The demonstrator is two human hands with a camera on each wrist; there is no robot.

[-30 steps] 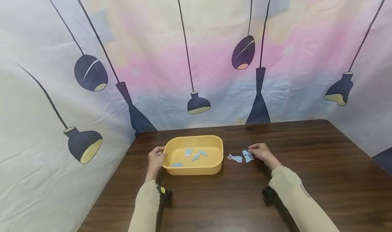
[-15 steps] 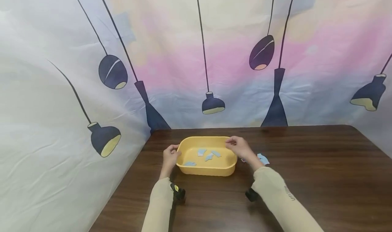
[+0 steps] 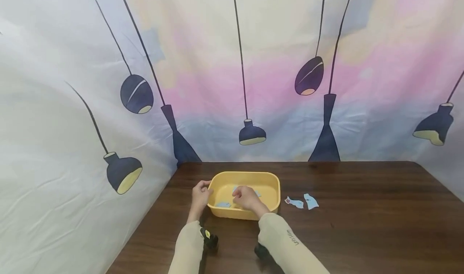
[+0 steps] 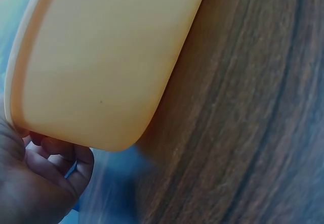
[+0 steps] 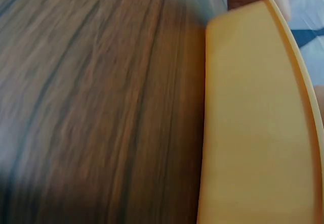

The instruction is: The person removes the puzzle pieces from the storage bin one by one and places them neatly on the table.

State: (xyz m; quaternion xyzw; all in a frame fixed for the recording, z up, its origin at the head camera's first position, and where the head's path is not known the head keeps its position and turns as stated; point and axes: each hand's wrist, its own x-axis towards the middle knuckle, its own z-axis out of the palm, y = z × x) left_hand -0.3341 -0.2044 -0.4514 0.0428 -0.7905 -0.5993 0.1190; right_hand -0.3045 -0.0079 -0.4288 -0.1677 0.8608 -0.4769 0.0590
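Note:
A yellow plastic basin (image 3: 253,215) stands on the table, with several torn light-blue paper pieces (image 3: 223,204) inside. My left hand (image 3: 200,195) grips its left rim; in the left wrist view that hand's curled fingers (image 4: 61,158) sit under the rim, against the basin wall (image 4: 101,72). Over the inside of the basin hangs my right hand (image 3: 247,197), fingers bent down and to the left, close to the paper. Nothing shows in its fingers, and it hides part of the pieces. The right wrist view mostly catches the basin's outer wall (image 5: 253,123).
Two torn paper pieces lie right of the basin: a longer scrap with a reddish mark (image 3: 294,202) and a blue one (image 3: 311,201). The dark wooden table (image 3: 369,225) reaches back to a hanging cloth (image 3: 282,117) printed with lamps.
My right hand has left the paper piece on the table, crossed the basin's right rim and moved inside. My left hand keeps hold of the rim. The head view has shifted.

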